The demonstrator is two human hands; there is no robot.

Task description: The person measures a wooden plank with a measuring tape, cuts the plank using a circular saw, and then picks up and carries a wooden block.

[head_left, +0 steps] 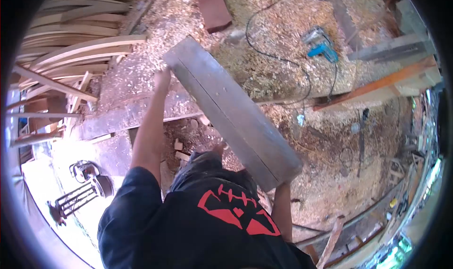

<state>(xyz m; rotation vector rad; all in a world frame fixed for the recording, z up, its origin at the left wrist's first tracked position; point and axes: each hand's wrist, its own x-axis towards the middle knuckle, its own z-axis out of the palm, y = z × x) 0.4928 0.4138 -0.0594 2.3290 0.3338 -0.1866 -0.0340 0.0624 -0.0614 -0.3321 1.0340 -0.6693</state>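
Observation:
A thick, squared wooden beam (231,113) with a long dark line along its face slants across the middle of the view, raised in front of my body. My left hand (163,76) grips its left edge near the far end, the fingertips partly hidden by the wood. At the near end, my right hand (283,187) supports the beam from below; most of that hand is behind the wood. Under the beam's far half runs a low plank bench (137,109) strewn with shavings.
A blue corded power planer (322,47) lies among shavings at upper right, its black cable (257,45) looping across. A reddish timber block (213,9) is at the top. Curved wooden strips (85,47) are stacked at left. A slatted stool-like object (80,198) stands lower left.

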